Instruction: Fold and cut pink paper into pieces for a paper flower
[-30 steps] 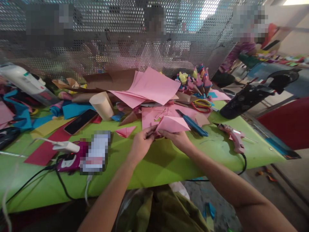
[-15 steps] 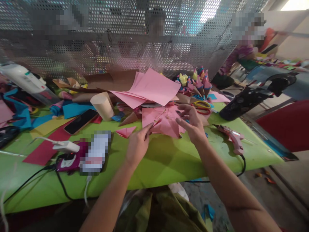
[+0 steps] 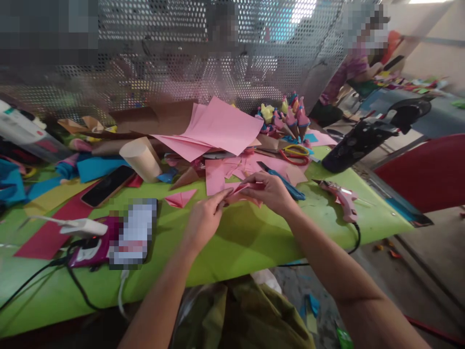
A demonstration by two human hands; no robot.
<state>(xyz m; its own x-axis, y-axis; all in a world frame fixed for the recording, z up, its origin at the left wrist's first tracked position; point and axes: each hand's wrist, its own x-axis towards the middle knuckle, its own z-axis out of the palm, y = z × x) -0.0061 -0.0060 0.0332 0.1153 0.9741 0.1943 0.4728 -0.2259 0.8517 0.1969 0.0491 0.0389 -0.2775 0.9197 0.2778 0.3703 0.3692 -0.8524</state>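
Note:
Between my two hands is a piece of folded pink paper [image 3: 238, 194], held just above the green table. My left hand [image 3: 207, 213] pinches its left end with thumb and forefinger. On its right end my right hand [image 3: 272, 191] is closed, fingers curled over the top. Part of the paper is hidden by the fingers. Beneath and behind it lie pink paper pieces [image 3: 214, 175]. Blue-handled scissors [image 3: 290, 186] rest beside my right hand. A small folded pink paper piece [image 3: 180, 198] sits to the left of my left hand.
Stacked pink sheets [image 3: 221, 128] lie at the back, near a cardboard tube [image 3: 141, 157] and paper cones [image 3: 290, 118]. To the right are a pink glue gun [image 3: 341, 196] and a dark bottle [image 3: 358, 145]. Phones and a corded power strip [image 3: 94, 247] occupy the left. Another person sits at back right.
My right hand has come down and closed on the pink paper, which is now lifted between both hands. The blue-handled scissors now show beside it. The view has shifted slightly.

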